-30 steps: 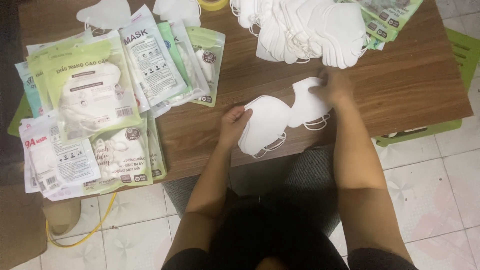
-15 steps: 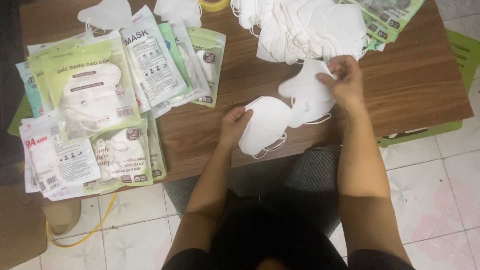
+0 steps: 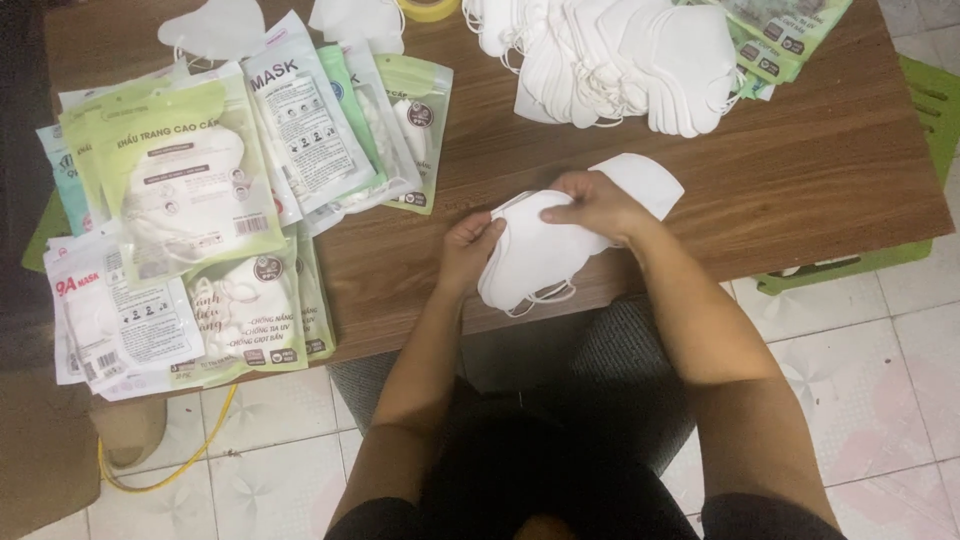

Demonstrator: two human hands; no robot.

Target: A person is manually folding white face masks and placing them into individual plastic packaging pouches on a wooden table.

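Left hand closed on the left edge of a small stack of white face masks, fingertips curled over the rim, thumb side hidden behind the fabric. Right hand laid over the top of the same stack, fingers pinching its upper edge, palm facing down and out of sight. Stack resting at the near edge of the brown wooden table, ear loops dangling just past the rim; number of masks in it impossible to count, layers merging into one white shape. One more white mask peeking out from behind the right hand, mostly covered by it. Farther back, a loose pile of white masks, top cut off by the frame. At the left, packaged masks in green and clear pouches, overlapping, lower ones largely buried. Roll of yellow tape at the top edge, only a sliver visible. Lap and legs below in deep shadow, detail lost; yellow cable on the tiled floor, partly hidden under the table.
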